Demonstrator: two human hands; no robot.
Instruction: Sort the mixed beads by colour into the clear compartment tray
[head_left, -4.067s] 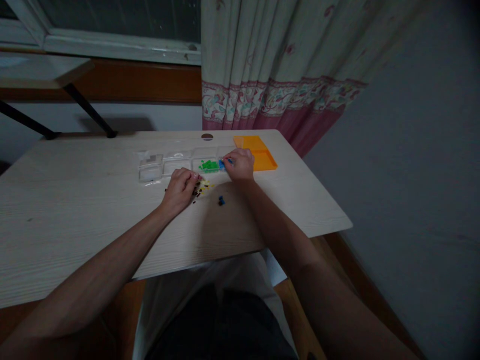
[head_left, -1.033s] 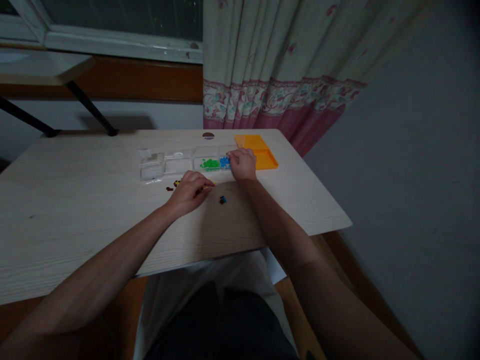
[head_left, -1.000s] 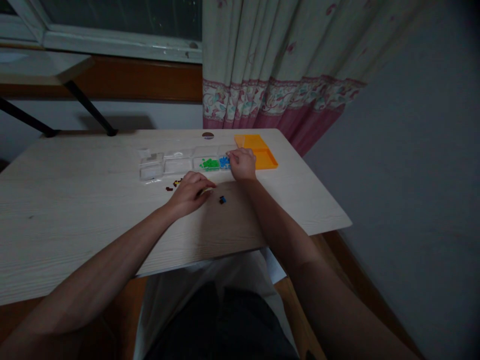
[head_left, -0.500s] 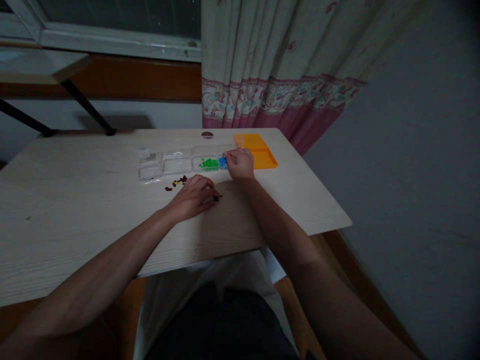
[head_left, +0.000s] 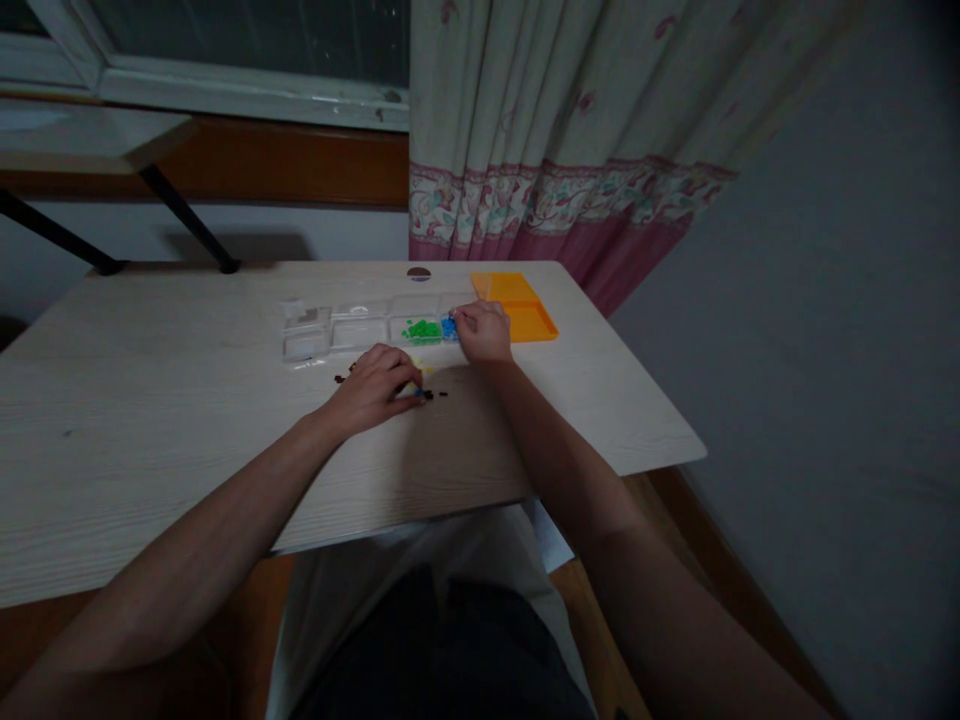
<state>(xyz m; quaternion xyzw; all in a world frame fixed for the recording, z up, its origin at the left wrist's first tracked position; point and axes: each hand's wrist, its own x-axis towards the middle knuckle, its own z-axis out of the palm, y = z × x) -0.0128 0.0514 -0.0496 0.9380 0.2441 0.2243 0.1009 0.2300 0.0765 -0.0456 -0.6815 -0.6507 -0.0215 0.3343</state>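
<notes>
My left hand rests low over the table, thumb and index finger pinched together. At their tips is a speck of blue beside small dark pieces; what is gripped is too small to make out. Yellow bits and more dark pieces lie around this hand. My right hand is closed at the right end of a clear compartment box, fingertips over small blue pieces. Anything between those fingers is hidden. Small green pieces fill the neighbouring compartment.
An orange open case lies right of the clear box, partly behind my right hand. A dark round mark sits near the table's back edge. A raised shelf on black legs stands back left; a curtain hangs behind.
My left hand has drawn slightly left and its thumb and index finger have come together, leaving dark pieces uncovered on the table. My right hand stays by the blue pieces.
</notes>
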